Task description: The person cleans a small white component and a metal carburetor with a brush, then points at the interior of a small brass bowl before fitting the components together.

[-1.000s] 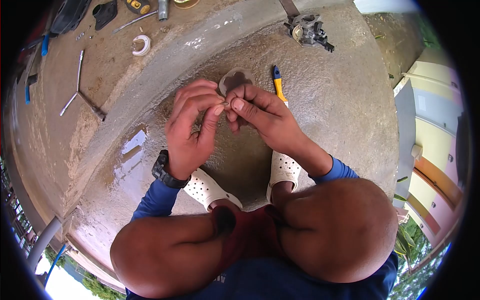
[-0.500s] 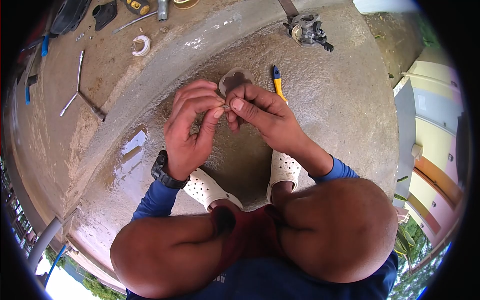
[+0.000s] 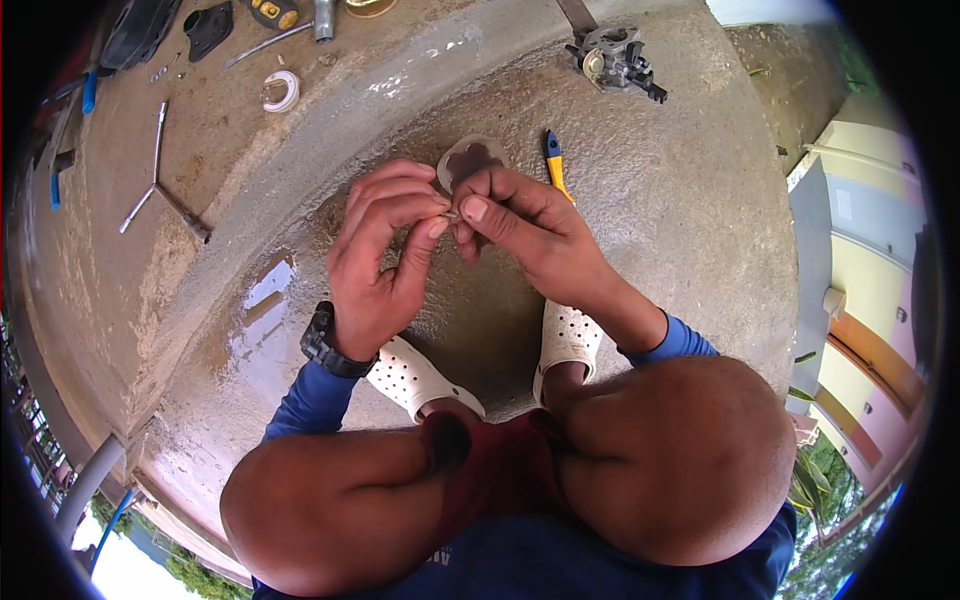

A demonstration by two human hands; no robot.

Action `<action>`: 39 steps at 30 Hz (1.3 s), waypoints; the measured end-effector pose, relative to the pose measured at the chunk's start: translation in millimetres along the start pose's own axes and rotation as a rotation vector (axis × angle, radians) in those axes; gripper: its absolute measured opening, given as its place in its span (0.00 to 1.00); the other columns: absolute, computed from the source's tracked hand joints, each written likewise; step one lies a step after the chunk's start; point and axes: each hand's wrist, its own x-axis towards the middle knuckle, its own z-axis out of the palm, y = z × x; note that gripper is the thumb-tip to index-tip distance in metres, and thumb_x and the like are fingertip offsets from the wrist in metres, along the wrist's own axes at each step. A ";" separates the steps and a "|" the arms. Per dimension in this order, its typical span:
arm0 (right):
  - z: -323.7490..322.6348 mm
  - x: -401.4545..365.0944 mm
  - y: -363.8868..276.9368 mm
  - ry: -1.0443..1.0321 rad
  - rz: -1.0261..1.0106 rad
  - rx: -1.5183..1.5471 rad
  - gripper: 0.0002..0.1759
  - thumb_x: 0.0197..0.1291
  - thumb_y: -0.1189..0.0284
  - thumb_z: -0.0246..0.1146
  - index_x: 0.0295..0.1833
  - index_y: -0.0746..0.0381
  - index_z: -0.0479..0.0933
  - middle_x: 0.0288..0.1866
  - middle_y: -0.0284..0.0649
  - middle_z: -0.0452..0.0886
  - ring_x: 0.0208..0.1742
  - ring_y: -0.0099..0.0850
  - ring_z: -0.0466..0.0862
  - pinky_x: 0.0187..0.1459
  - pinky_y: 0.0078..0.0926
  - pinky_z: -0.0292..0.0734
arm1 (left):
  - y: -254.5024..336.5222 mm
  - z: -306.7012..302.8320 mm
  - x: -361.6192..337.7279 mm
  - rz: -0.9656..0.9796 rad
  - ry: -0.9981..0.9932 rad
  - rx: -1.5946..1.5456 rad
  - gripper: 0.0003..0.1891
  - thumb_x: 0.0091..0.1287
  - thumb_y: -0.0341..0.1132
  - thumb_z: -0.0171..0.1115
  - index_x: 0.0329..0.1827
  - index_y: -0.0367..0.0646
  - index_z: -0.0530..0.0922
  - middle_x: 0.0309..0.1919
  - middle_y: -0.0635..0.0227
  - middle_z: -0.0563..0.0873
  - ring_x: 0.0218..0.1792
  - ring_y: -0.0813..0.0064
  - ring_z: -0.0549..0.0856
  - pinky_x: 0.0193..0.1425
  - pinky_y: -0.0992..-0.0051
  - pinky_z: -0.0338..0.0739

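Just behind the fingers sits a round, pale-rimmed dish (image 3: 449,160), its middle dark brown; from here I can't make out whether that's liquid or the ground showing through. Beyond it, well off to the left, a white ring-shaped thing (image 3: 290,93) could be a shallow cup, but its inside is too small to read.

The person's got a tiny piece (image 3: 453,214) pinched on the near side of the dish. The left hand (image 3: 385,235) closes thumb and forefinger on one end, its other fingers bent loosely above, palm turned inward. The right hand (image 3: 532,232) grips the other end between thumb and curled forefinger, its knuckles overlapping the dish's near edge; I can't tell if they touch it. To the dish's right lies a yellow-and-blue handle (image 3: 556,168), and farther beyond, a metal carburetor-like part (image 3: 617,65).
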 end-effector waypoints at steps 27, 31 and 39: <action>-24.5 10.6 36.9 0.146 0.146 -0.270 0.10 0.81 0.66 0.67 0.52 0.62 0.84 0.36 0.27 0.82 0.34 0.15 0.78 0.36 0.20 0.74 | -19.0 18.3 -20.0 -0.231 0.000 0.052 0.11 0.69 0.23 0.76 0.53 0.37 0.88 0.50 0.60 0.92 0.49 0.67 0.90 0.53 0.70 0.85; -25.5 8.9 36.6 0.165 0.139 -0.244 0.11 0.81 0.65 0.67 0.51 0.63 0.84 0.37 0.27 0.82 0.34 0.15 0.77 0.37 0.19 0.75 | -19.3 22.3 -17.2 -0.243 0.033 0.070 0.09 0.70 0.24 0.76 0.51 0.37 0.88 0.48 0.59 0.92 0.49 0.65 0.91 0.54 0.69 0.85; -71.8 3.3 10.4 0.464 -0.088 -0.934 0.12 0.77 0.68 0.67 0.54 0.65 0.85 0.47 0.52 0.89 0.42 0.49 0.90 0.46 0.40 0.83 | -49.5 44.6 12.1 -0.089 -0.345 0.458 0.03 0.71 0.31 0.70 0.42 0.42 0.86 0.45 0.64 0.91 0.47 0.58 0.90 0.52 0.60 0.86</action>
